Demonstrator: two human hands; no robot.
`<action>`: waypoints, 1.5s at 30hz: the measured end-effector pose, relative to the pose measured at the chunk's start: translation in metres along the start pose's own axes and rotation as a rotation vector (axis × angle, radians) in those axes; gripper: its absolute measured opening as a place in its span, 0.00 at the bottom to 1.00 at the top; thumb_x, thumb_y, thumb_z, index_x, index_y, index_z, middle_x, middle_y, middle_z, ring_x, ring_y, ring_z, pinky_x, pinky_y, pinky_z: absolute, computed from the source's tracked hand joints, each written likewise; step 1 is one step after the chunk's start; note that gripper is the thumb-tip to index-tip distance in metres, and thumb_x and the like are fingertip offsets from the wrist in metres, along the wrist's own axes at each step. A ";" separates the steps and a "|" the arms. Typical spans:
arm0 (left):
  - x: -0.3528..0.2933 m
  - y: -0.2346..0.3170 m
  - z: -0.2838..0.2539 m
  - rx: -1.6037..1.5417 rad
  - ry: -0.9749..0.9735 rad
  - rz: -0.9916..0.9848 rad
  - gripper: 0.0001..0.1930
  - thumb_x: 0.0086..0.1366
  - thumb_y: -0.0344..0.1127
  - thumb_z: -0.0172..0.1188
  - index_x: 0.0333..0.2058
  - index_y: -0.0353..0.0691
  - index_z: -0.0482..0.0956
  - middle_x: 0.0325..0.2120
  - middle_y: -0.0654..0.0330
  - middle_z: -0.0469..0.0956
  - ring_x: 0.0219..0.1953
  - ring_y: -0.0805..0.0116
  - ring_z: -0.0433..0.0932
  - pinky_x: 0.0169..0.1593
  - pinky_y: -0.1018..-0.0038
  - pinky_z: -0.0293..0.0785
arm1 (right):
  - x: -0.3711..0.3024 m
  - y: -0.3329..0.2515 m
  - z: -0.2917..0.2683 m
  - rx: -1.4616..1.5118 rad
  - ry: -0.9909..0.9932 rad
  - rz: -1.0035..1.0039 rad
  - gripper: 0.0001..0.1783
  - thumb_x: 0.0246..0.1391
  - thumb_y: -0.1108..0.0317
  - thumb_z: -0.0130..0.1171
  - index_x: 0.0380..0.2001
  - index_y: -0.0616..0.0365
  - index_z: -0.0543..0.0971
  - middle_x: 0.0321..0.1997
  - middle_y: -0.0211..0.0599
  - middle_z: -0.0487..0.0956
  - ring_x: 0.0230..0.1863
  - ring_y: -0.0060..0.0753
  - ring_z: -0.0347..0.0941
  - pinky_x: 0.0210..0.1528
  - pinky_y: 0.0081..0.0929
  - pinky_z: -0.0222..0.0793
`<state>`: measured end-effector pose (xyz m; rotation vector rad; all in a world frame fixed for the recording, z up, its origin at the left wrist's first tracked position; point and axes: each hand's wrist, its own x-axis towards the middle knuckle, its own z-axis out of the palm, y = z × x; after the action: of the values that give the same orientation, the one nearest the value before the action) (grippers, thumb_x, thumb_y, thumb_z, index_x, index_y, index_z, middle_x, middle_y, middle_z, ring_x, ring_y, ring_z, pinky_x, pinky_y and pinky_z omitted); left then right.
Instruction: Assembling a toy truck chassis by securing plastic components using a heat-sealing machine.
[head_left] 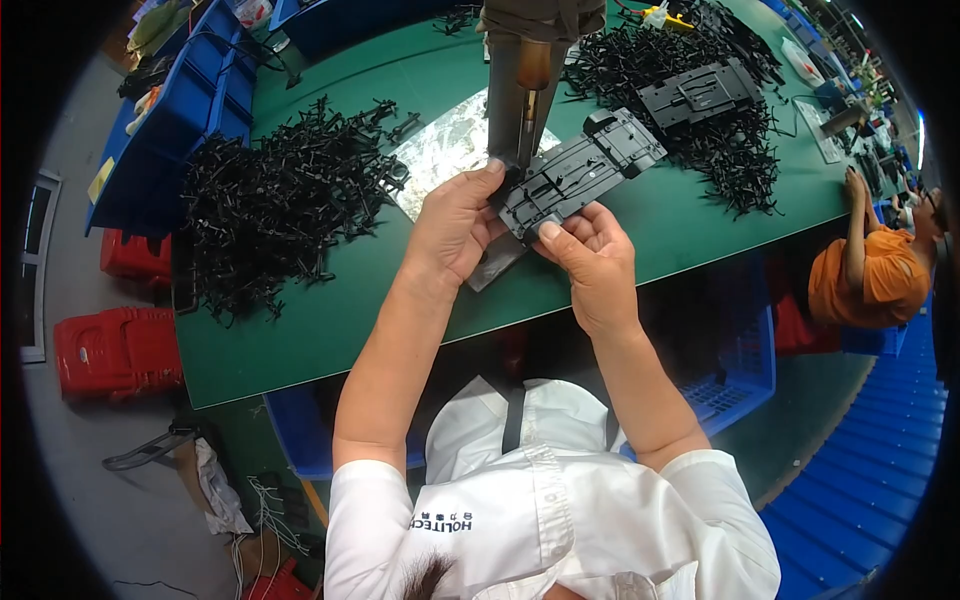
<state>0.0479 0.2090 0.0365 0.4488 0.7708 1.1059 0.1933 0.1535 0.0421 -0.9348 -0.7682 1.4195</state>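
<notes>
Here, the right fingers edge-grip a black plate beside open tabletop.

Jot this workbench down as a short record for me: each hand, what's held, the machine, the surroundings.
Held: long flat black plastic part, tilted
Right hand: grips its near edge, thumb on top
Left hand: at its left end; exact grip unclear
Machine: upright grey metal column beyond the hands
Table: green top
Left side: tangled heap of small black pieces
Right side: similar black heap
Far right: person in orange top
</notes>
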 end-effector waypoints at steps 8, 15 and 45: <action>0.000 0.002 -0.004 0.015 -0.027 -0.015 0.11 0.61 0.37 0.57 0.38 0.37 0.75 0.34 0.59 0.78 0.38 0.69 0.77 0.45 0.70 0.73 | 0.000 0.001 0.001 -0.005 0.007 0.007 0.23 0.48 0.78 0.58 0.47 0.73 0.62 0.41 0.43 0.73 0.42 0.26 0.71 0.47 0.20 0.68; -0.001 0.002 -0.006 0.029 -0.042 -0.035 0.11 0.62 0.39 0.56 0.37 0.38 0.75 0.33 0.59 0.78 0.37 0.69 0.77 0.44 0.71 0.73 | -0.001 0.002 0.001 0.002 0.004 0.011 0.23 0.48 0.78 0.58 0.46 0.73 0.63 0.41 0.43 0.73 0.42 0.26 0.71 0.47 0.20 0.68; -0.129 -0.015 -0.038 0.240 0.040 -0.189 0.25 0.53 0.28 0.61 0.49 0.28 0.63 0.40 0.56 0.74 0.38 0.71 0.77 0.43 0.75 0.76 | -0.077 0.010 -0.025 0.085 -0.112 0.345 0.31 0.52 0.73 0.54 0.56 0.74 0.56 0.44 0.45 0.73 0.42 0.30 0.73 0.40 0.26 0.73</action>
<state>-0.0012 0.0834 0.0437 0.5453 0.9663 0.8514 0.2080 0.0747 0.0291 -0.9590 -0.6426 1.8047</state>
